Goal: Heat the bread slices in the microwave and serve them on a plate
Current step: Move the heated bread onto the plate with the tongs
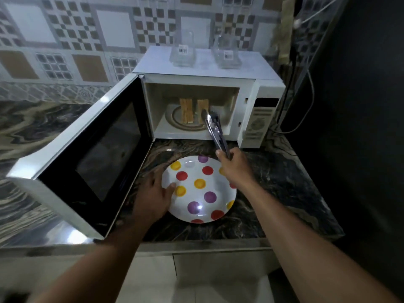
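A white microwave (247, 101) stands on the dark counter with its door (91, 154) swung wide open to the left. Inside, two bread slices (187, 112) lie on the turntable. My right hand (234, 165) grips metal tongs (215, 130), whose tips reach into the oven at the right slice (202, 107). In front of the oven sits a white plate (223, 200) with red, yellow and purple dots and nothing on it. My left hand (153, 193) holds the plate's left rim, thumb on top.
Two clear glass containers (182, 51) (228, 53) stand on top of the microwave. Cables (310, 88) hang at the right beside a dark wall. The marble counter (284, 189) ends just in front of me. Patterned tiles cover the back wall.
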Motion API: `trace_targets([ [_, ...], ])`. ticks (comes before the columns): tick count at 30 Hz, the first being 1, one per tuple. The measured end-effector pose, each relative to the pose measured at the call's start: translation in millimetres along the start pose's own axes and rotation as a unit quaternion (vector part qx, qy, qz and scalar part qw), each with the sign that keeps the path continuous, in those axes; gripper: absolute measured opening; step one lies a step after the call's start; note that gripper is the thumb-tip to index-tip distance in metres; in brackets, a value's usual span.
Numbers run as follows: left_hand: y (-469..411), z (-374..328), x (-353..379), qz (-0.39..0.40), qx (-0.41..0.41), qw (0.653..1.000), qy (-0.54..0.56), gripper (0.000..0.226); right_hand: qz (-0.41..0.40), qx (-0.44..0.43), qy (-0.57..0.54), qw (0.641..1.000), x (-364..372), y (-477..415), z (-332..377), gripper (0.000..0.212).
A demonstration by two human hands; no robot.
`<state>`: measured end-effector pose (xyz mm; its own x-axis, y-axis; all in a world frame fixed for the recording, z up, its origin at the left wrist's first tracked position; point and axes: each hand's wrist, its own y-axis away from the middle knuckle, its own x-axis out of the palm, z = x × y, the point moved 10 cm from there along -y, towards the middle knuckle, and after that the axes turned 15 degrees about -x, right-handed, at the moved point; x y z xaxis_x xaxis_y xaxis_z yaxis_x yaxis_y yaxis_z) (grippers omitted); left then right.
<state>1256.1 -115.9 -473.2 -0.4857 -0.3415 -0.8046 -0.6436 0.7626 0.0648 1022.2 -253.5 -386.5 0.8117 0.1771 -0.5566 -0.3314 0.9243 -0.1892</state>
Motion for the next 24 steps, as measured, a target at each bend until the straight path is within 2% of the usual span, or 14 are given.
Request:
trace_targets([
  [2,0.7,5.4,16.6,0.009,-0.002,0.998,-0.065,0.091,-0.001,0.013,0.023,1.000,1.0,-9.1,-3.9,0.037],
  [4,1.4,12.0,34.2,0.034,-0.018,0.991,-0.124,0.093,-0.006,0.018,0.042,0.999,4.6,-24.0,-5.8,0.041],
  [6,-1.0,15.0,39.6,0.027,-0.025,0.987,-0.156,0.094,-0.005,0.029,0.061,0.998,11.1,-41.6,-6.4,0.042],
  [12,-5.9,10.7,41.6,-0.005,-0.016,0.987,-0.160,0.088,0.013,0.051,0.122,0.991,28.2,-85.0,-1.6,0.042],
  [18,-12.8,9.6,40.5,-0.026,-0.025,0.986,-0.163,0.087,0.025,0.060,0.138,0.988,49.1,-122.3,-7.3,0.043],
  [24,-17.3,6.0,38.7,-0.034,-0.027,0.985,-0.164,0.084,0.028,0.062,0.146,0.987,59.8,-143.8,-10.4,0.032],
])
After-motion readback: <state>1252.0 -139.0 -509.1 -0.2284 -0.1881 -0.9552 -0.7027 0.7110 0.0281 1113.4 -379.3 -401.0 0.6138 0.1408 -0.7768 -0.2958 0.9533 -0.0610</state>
